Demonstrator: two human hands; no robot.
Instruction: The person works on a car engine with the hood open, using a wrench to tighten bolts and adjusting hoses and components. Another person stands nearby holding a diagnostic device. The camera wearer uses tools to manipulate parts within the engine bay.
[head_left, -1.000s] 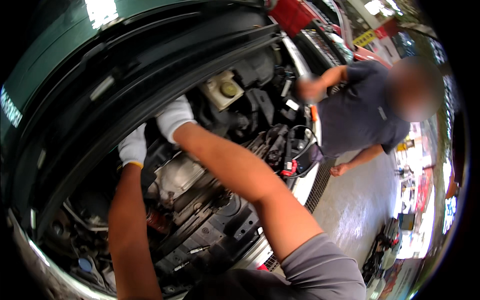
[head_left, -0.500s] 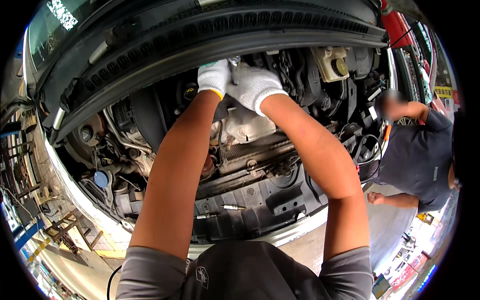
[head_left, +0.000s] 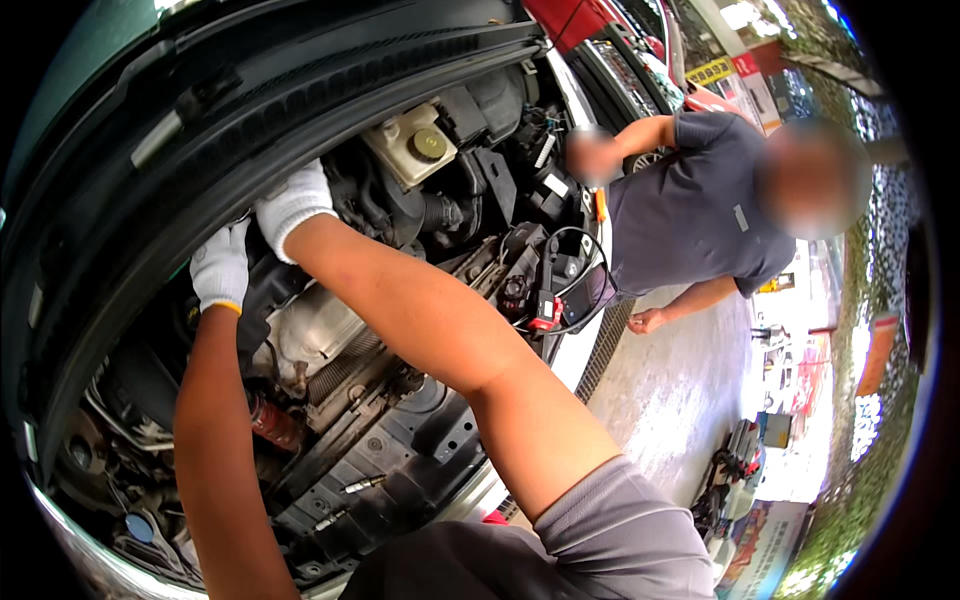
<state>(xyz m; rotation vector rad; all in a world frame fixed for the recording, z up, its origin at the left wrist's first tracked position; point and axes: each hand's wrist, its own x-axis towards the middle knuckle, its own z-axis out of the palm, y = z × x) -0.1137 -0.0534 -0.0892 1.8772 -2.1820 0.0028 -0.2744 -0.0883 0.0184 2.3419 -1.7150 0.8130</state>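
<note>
Both my hands wear white knit gloves and reach into the far side of a car's engine bay, at the overhanging black cowl edge [head_left: 330, 135]. My left hand [head_left: 220, 268] is beside the dark engine cover, its visible fingers pressed together; whatever they may hold is hidden. To its right, my right hand [head_left: 297, 208] reaches farther under the cowl, which hides its fingers. A silvery heat shield [head_left: 318, 325] lies nearer me, below the hands. Two slim metal parts, one like a spark plug [head_left: 365, 484], lie on the black front panel [head_left: 405, 452].
A cream fluid reservoir [head_left: 405, 150] with a dark cap sits right of my hands. A red clamp [head_left: 546, 312] and black cables lie at the bay's right edge. Another person in a dark shirt [head_left: 690, 200] stands beside the car, one arm toward the fender.
My view has swung to the right, so the engine bay appears tilted and farther left. My hands have drawn apart slightly, and the silver tool seen between them is out of sight.
</note>
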